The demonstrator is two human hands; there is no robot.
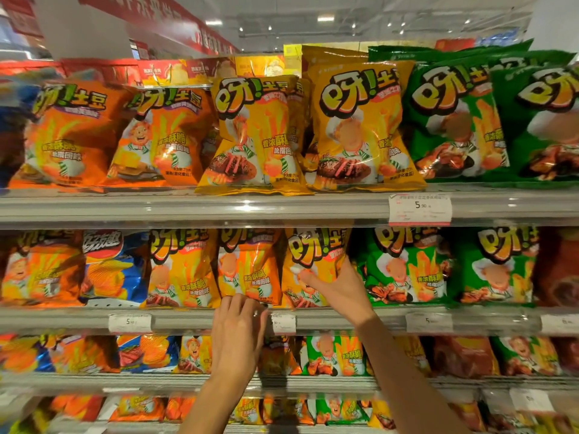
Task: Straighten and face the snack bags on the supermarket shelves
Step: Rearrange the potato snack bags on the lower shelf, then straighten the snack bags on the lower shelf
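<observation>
Right hand point(340, 288) grips yellow bag point(308, 264); left hand point(238, 324) fingers curl at shelf edge point(188, 319), grasp unclear.

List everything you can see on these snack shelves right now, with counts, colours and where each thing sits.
orange bags: two, top shelf, left.
yellow bags: two fronting, top shelf, centre.
green bags: two, top shelf, right.
second-shelf yellow bags: three, centre.
blue bag: one, second shelf, left.
second-shelf green bags: two, right.
price tag: one legible, white, top shelf rail; blurred tags below.
lower shelves: mixed bags, too blurred to count.
left hand: at second shelf edge, fingers curled at a bag's bottom.
right hand: grips rightmost second-shelf yellow bag.
</observation>
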